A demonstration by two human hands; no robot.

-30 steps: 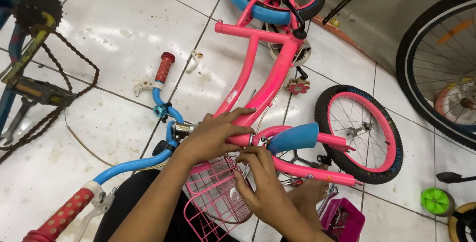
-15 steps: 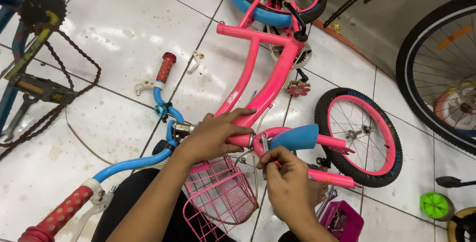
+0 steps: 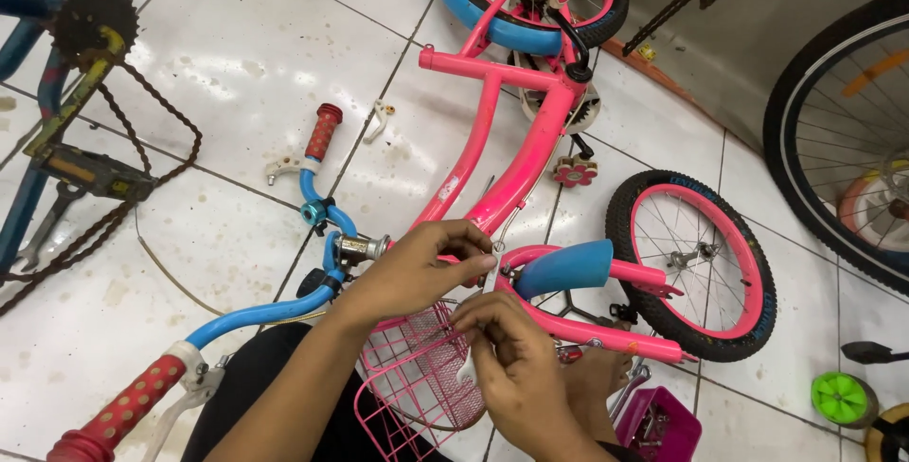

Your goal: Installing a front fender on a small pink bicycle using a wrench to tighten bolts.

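A small pink children's bicycle frame (image 3: pixel 530 154) lies on the tiled floor. My left hand (image 3: pixel 417 268) grips the head of the frame just beside the blue handlebar (image 3: pixel 284 306). My right hand (image 3: pixel 511 367) pinches a small white part at the top of the pink wire basket (image 3: pixel 417 386), right below the left hand. A blue front mudguard (image 3: pixel 568 268) and the front wheel (image 3: pixel 691 263) sit to the right of both hands. What exactly the right fingers hold is partly hidden.
A loose chain and crank with pedal (image 3: pixel 85 131) lie at the left. A large black wheel (image 3: pixel 843 140) stands at the right edge. A small magenta box (image 3: pixel 658 424) and a green plastic wheel (image 3: pixel 838 398) rest at the lower right. My foot is under the fork.
My right hand has slid left from beside the fork to the basket's top edge, now meeting the left hand. The left hand has stayed on the frame head.
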